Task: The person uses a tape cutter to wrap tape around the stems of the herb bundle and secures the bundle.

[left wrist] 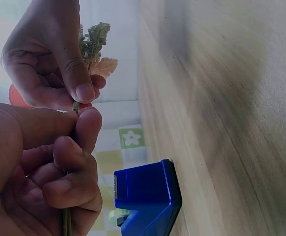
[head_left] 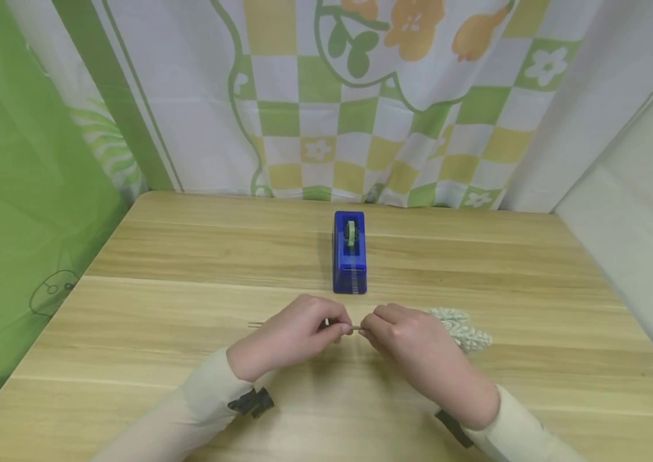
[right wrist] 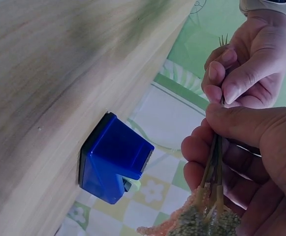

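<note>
A small bunch of artificial flowers is held level between both hands. In the right wrist view its peach and green flower heads (right wrist: 187,219) hang below the right palm, and its thin stems (right wrist: 214,160) run up along the fingers. My left hand (head_left: 303,330) pinches the stems between thumb and fingers, their cut ends (head_left: 255,325) sticking out to the left. Close beside it, my right hand (head_left: 413,343) grips the stems nearer the heads. A short piece of stem shows between the two sets of fingertips. From the head view, pale green heads (head_left: 460,328) poke out behind the right hand.
A blue tape dispenser (head_left: 350,269) with a roll of tape (head_left: 351,234) stands just beyond the hands on the wooden table (head_left: 187,250). A checked curtain (head_left: 317,115) hangs along the table's back edge. Green cloth (head_left: 20,192) hangs at the left.
</note>
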### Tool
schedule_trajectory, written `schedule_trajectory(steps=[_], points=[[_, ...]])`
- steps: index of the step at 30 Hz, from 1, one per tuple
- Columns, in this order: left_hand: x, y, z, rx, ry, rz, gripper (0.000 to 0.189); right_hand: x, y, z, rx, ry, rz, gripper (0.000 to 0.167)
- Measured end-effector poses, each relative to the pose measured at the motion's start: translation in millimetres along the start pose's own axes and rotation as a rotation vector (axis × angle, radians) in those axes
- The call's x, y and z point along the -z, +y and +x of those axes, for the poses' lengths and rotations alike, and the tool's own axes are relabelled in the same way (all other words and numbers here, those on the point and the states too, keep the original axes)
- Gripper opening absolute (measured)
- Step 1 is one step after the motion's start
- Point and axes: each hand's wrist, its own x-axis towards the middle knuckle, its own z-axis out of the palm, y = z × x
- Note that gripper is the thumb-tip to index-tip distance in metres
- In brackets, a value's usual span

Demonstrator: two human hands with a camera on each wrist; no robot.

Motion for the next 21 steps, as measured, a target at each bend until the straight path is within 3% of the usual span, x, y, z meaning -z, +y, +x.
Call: schedule_trajectory(steps=[11, 21], points=[[-2.0, -0.9, -0.1, -0.025, 0.032, -0.007, 0.012, 1.2, -1.1, 0.7, -0.043, -0.063, -0.044, 0.020], [-2.6, 0.7, 0.1, -0.015, 0.041, -0.021, 0.012, 6.1, 3.1, 0.7, -0.042, -0.139, 0.032, 0.005]])
